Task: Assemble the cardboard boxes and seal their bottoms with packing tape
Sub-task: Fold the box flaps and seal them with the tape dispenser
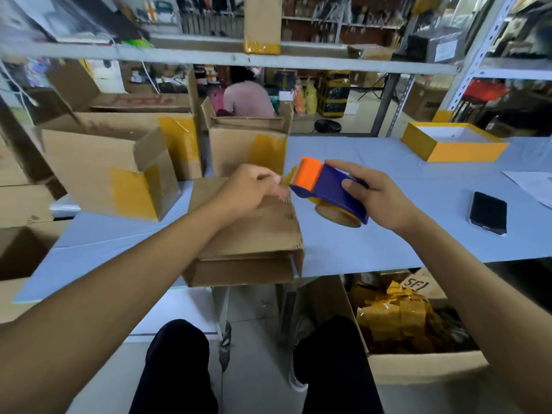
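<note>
cardboard box (248,234) under left hand (251,186) pinching tape end (289,176); right hand (376,195) grips dispenser (328,189)

Your left hand (249,186) is motion-blurred at the fingertips, so you can't tell its grip on the tape end (289,176) (itself smeared). The tape dispenser (328,191) hides most of its roll.

Hands (379,195) hold tape dispenser (328,189), perhaps pinching tape.

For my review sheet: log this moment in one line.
right hand grips tape dispenser | left hand pinches tape end | box untaped
</note>
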`<state>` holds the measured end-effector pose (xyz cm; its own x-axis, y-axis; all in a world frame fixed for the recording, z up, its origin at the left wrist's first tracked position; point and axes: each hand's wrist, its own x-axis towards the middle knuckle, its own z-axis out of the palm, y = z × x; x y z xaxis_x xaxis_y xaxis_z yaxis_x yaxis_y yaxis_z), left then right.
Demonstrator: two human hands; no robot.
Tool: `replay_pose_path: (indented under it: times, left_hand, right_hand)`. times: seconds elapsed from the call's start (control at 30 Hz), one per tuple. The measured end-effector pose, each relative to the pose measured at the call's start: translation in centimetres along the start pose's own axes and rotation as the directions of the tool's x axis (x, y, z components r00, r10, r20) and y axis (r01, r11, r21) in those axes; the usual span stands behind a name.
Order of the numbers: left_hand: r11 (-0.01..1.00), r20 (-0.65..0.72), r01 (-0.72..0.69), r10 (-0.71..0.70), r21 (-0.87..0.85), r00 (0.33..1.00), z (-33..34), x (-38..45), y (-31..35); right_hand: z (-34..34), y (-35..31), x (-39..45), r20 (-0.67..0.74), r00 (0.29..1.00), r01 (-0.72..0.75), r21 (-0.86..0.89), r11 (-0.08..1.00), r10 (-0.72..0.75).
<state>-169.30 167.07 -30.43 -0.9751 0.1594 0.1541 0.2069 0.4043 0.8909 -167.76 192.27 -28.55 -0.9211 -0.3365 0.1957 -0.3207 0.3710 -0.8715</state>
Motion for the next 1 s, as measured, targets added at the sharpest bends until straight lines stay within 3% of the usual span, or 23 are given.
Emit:
replay_pose_path:
  times: [0.07, 0.17, 0.27, 0.37, 0.47, 0.63, 0.77, 0.9, 1.0]
  left_hand:
    - [0.985, 0.001, 0.052, -0.053, -0.167, 0.999, -0.4, -0.4, 0.4]
    - [0.953, 0.015, 0.132, -0.133, -0.272, 0.991, -1.1, -0.8, 0.7]
    - [0.940, 0.017, 0.217, -0.220, -0.265, 0.975, -1.6, -1.0, 1.0]
    - [0.948, -0.027, 0.248, -0.258, -0.198, 0.966, -1.5, -1.2, 1.7]
    - [0.958, -0.090, 0.267, -0.277, -0.109, 0.957, -1.5, -0.8, 2.2]
    - [0.943, -0.164, 0.309, -0.327, -0.125, 0.931, -2.3, -0.2, 2.3]
    - [0.941, -0.163, 0.324, -0.336, -0.094, 0.928, -2.9, 0.6, 2.0]
    - [0.929, -0.245, 0.361, -0.370, -0.084, 0.896, -4.7, 0.9, 1.3]
    - [0.921, -0.212, 0.388, -0.375, 0.023, 0.903, -5.5, 0.8, 0.4]
  right_hand:
    - [0.7, -0.7, 0.6, 0.035, 0.999, 0.017, 0.003, 1.000, -0.017]
    - [1.6, -0.6, 1.5, 0.063, 0.998, 0.014, -0.018, 1.000, -0.013]
    - [2.3, -0.3, 1.7, 0.069, 0.995, 0.084, -0.159, 0.984, -0.074]
    - [2.4, 0.1, 1.8, 0.093, 0.987, 0.162, -0.427, 0.890, -0.135]
    - [2.2, 0.8, 2.9, 0.110, 0.971, 0.236, -0.543, 0.806, -0.210]
    - [-0.4, 3.3, 3.4, 0.106, 0.951, 0.303, -0.527, 0.794, -0.292]
    - [-1.3, 4.0, 4.1, 0.157, 0.954, 0.298, -0.449, 0.843, -0.254]
    - [-3.1, 5.3, 4.2, 0.215, 0.935, 0.355, -0.528, 0.771, -0.283]
    - [-3.8, 5.8, 4.5, 0.212, 0.941, 0.338, -0.515, 0.788, -0.265]
